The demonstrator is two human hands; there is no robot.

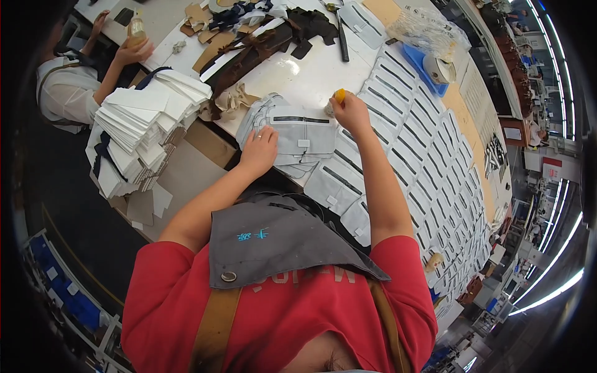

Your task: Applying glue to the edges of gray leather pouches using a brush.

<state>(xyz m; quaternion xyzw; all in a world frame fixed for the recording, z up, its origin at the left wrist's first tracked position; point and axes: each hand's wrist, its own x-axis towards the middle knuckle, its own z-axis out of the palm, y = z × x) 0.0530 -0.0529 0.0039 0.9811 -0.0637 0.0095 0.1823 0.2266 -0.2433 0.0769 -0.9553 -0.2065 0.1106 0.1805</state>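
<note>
My left hand lies fingers down on the left side of a stack of light grey fabric panels. The top panel carries a black zipper strip along its far edge and a small white tag. Pinched in my right hand, just past the stack's far right corner, is a small yellow object; its kind is unclear. A whitish lump shows beside these fingers, partly hidden. Right of the stack, overlapping rows of similar zippered panels cover the table.
On the left stands a tall pile of white boards. Beyond it, a co-worker's hand holds a bottle. Dark scraps, a black-handled hammer and a blue tray with a tape roll lie farther back.
</note>
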